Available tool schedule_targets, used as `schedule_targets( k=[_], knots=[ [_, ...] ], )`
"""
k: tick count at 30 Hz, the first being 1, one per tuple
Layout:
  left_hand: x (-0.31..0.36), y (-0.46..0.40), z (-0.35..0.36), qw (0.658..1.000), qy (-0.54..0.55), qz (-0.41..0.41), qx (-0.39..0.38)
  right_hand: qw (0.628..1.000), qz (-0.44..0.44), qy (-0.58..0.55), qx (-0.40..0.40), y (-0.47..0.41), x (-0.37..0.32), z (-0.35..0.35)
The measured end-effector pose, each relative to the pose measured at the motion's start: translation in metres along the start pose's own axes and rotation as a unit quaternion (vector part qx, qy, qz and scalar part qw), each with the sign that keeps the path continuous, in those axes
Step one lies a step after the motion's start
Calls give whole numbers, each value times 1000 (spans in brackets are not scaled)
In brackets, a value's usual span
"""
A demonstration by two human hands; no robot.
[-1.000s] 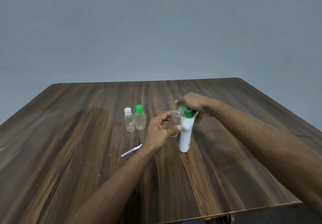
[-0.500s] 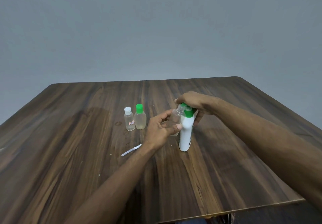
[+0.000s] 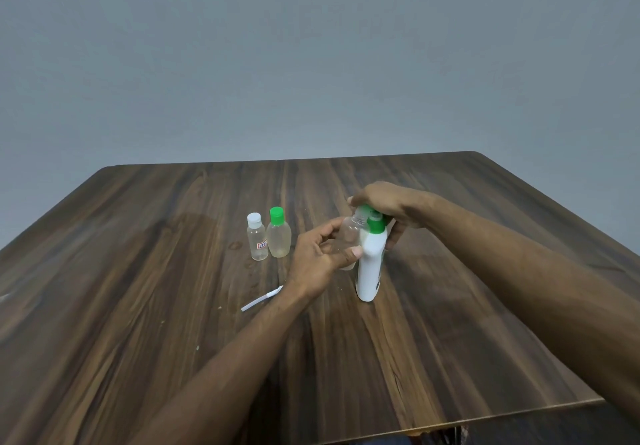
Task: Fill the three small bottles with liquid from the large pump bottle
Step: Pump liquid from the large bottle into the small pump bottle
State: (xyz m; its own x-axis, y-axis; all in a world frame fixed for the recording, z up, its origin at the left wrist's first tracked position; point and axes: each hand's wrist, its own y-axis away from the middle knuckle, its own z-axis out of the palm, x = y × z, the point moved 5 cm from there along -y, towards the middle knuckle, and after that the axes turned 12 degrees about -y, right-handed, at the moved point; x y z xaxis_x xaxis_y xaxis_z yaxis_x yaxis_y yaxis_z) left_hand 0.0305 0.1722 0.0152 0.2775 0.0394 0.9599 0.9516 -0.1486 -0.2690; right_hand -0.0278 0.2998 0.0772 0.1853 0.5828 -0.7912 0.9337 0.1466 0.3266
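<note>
— While your left hand (image 3: pixel 323 257) gripped the clear small bottle (image 3: pixel 349 236) at the spout, what did your right hand (image 3: pixel 388 207) do?
— It curled over the pump bottle (image 3: pixel 370 268), which stood on the surface (image 3: pixel 138 306); nothing had shifted since before.

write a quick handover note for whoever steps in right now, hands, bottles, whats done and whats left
Left hand grips an uncapped clear small bottle, mouth held at the nozzle of the white pump bottle.
Right hand rests on its green pump head.
The pump bottle stands on the wooden table.
Capped and apparently filled: white-capped bottle and green-capped bottle, standing side by side.
Left: finish filling the held bottle; fill level unclear, cap not visible.
</note>
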Motion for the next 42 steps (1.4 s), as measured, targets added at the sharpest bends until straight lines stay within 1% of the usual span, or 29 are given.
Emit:
schedule_targets(
  k=[6,10,13,22,29,37,42],
  knots=[
    [-2,2,-1,1000,-3,-5,-2,1000,-8,10,22,-2,2,0],
    [1,1,1,1000,1,-2,2,1000,6,-15,-3,1,2,0],
    [2,0,1,1000,5,-2,3,1000,11,-15,-7,3,0,0],
    [-2,1,-1,1000,-4,-8,7,1000,-10,-5,23,-1,3,0],
    [2,1,0,1000,-12,2,14,1000,10,-28,-1,2,1,0],
    [-2,5,0,1000,-8,-5,16,999,-15,-1,32,-1,1,1],
    [3,3,0,1000,-13,-5,12,1000,5,-21,3,0,3,-1]
  ],
)
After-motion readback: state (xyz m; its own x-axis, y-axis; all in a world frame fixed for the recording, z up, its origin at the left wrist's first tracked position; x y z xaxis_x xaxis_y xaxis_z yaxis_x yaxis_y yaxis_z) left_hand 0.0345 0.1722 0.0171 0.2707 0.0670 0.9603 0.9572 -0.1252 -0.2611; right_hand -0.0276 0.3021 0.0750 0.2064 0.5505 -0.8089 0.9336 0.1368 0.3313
